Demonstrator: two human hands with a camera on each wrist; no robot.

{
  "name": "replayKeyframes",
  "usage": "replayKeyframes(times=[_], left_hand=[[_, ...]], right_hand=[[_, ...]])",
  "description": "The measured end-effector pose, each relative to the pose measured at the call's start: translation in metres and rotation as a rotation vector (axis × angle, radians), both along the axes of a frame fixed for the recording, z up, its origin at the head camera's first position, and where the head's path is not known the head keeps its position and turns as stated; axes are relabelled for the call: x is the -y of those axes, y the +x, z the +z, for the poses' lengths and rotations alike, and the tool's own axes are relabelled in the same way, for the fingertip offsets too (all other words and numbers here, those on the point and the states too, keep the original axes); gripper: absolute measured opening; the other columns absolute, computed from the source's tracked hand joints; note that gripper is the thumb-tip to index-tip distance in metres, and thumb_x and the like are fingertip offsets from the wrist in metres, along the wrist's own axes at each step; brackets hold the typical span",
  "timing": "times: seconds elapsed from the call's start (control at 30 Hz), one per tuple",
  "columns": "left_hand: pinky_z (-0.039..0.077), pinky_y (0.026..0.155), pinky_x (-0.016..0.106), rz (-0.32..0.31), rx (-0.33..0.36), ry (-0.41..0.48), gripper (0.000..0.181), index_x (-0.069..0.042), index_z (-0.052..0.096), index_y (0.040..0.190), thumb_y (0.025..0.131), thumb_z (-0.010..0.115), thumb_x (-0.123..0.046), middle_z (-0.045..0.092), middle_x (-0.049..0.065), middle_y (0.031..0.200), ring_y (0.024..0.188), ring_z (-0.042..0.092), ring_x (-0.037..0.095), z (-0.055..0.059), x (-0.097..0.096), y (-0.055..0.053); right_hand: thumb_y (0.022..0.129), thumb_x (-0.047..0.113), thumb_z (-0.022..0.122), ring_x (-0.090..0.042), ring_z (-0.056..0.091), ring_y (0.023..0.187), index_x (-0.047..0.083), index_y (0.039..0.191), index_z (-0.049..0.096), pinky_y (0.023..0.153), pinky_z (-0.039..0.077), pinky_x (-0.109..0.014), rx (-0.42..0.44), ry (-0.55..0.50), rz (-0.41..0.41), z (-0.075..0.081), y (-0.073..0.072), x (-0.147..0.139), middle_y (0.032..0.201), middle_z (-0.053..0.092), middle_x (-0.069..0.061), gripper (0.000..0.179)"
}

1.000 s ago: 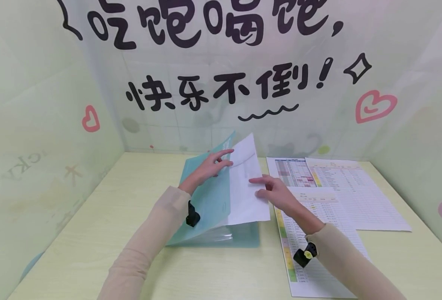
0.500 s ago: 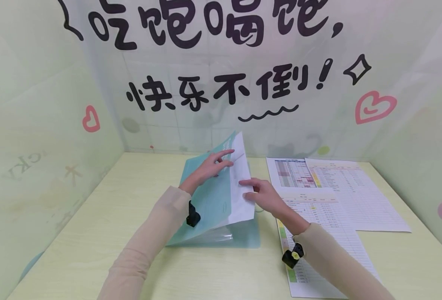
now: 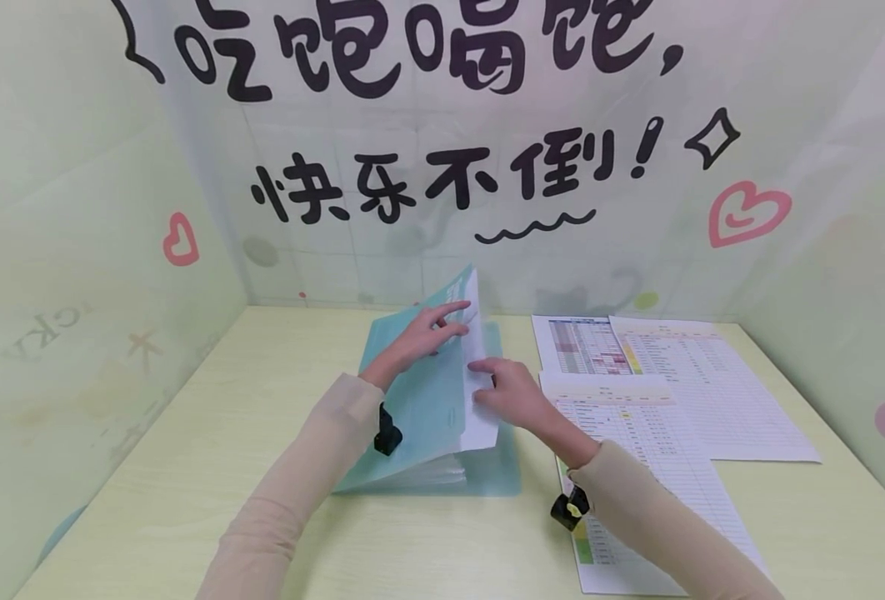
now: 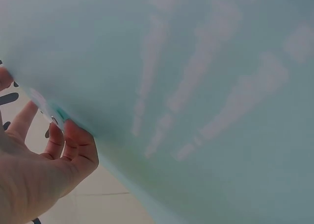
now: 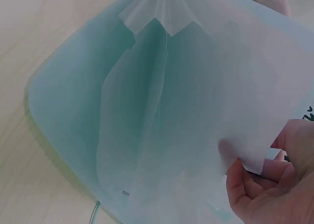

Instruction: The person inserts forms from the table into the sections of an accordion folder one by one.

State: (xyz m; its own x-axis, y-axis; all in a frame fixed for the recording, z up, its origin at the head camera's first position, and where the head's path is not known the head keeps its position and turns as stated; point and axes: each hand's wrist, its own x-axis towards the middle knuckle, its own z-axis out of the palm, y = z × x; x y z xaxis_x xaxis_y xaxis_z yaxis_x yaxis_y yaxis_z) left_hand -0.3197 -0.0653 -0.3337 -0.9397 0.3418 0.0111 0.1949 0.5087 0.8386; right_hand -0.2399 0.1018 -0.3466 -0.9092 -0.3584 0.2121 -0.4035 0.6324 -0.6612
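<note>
A teal folder (image 3: 423, 400) stands part-way open on the table, clear sleeves (image 3: 431, 477) fanning out between its covers. My left hand (image 3: 423, 335) lies across the raised front cover and pinches its right edge. The left wrist view shows that hand (image 4: 46, 167) with its fingertips bent at the cover's edge. A white sheet of paper (image 3: 480, 429) sits mostly behind the cover, only a narrow strip showing. My right hand (image 3: 513, 396) pinches the sheet's outer edge. Seen from the right wrist, its thumb and fingers (image 5: 240, 182) grip the thin layer's edge.
Several printed tables on white sheets lie at the right: a near sheet (image 3: 660, 492), a far right sheet (image 3: 720, 400) and a smaller-looking one (image 3: 585, 346) behind. A wall sheet (image 3: 427, 242) with black lettering rises behind the table (image 3: 187, 467).
My right hand has moved left with the paper, and the sheet has slid further behind the folder's cover. My left hand stays at the cover's edge.
</note>
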Motion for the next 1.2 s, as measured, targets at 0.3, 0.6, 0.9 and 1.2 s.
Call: replayKeyframes(times=[0.3, 0.6, 0.9, 1.2], left_hand=[[0.044, 0.067, 0.032, 0.005, 0.001, 0.007, 0.048, -0.032, 0.041, 0.131, 0.085, 0.052, -0.039, 0.042, 0.007, 0.098, 0.086, 0.041, 0.021, -0.001, -0.001, 0.000], [0.043, 0.063, 0.031, -0.003, -0.030, 0.020, 0.048, -0.030, 0.043, 0.131, 0.084, 0.052, -0.038, 0.043, 0.006, 0.093, 0.079, 0.042, 0.021, -0.004, -0.003, 0.000], [0.042, 0.064, 0.031, -0.001, -0.033, 0.020, 0.048, -0.030, 0.043, 0.131, 0.084, 0.052, -0.038, 0.044, 0.008, 0.095, 0.080, 0.042, 0.022, -0.003, -0.004, 0.002], [0.043, 0.066, 0.032, 0.015, -0.029, 0.005, 0.046, -0.031, 0.042, 0.131, 0.086, 0.052, -0.034, 0.043, 0.008, 0.098, 0.084, 0.042, 0.022, -0.002, -0.004, 0.003]], right_hand=[[0.077, 0.003, 0.059, -0.019, 0.056, 0.081, -0.001, 0.114, 0.057, 0.068, 0.047, -0.031, 0.050, -0.054, 0.085, -0.003, -0.001, 0.005, 0.108, 0.058, -0.012, 0.037], [0.079, 0.002, 0.058, -0.023, 0.057, 0.089, -0.003, 0.117, 0.054, 0.074, 0.047, -0.035, 0.213, -0.184, 0.065, -0.013, -0.001, 0.010, 0.109, 0.058, -0.012, 0.039], [0.082, 0.009, 0.059, -0.022, 0.054, 0.097, 0.003, 0.118, 0.055, 0.079, 0.044, -0.039, 0.223, -0.136, 0.019, -0.015, 0.001, 0.012, 0.110, 0.058, -0.008, 0.037], [0.081, 0.012, 0.061, -0.023, 0.052, 0.095, 0.005, 0.123, 0.051, 0.079, 0.044, -0.039, 0.179, -0.141, 0.013, -0.018, 0.002, 0.012, 0.115, 0.054, -0.009, 0.044]])
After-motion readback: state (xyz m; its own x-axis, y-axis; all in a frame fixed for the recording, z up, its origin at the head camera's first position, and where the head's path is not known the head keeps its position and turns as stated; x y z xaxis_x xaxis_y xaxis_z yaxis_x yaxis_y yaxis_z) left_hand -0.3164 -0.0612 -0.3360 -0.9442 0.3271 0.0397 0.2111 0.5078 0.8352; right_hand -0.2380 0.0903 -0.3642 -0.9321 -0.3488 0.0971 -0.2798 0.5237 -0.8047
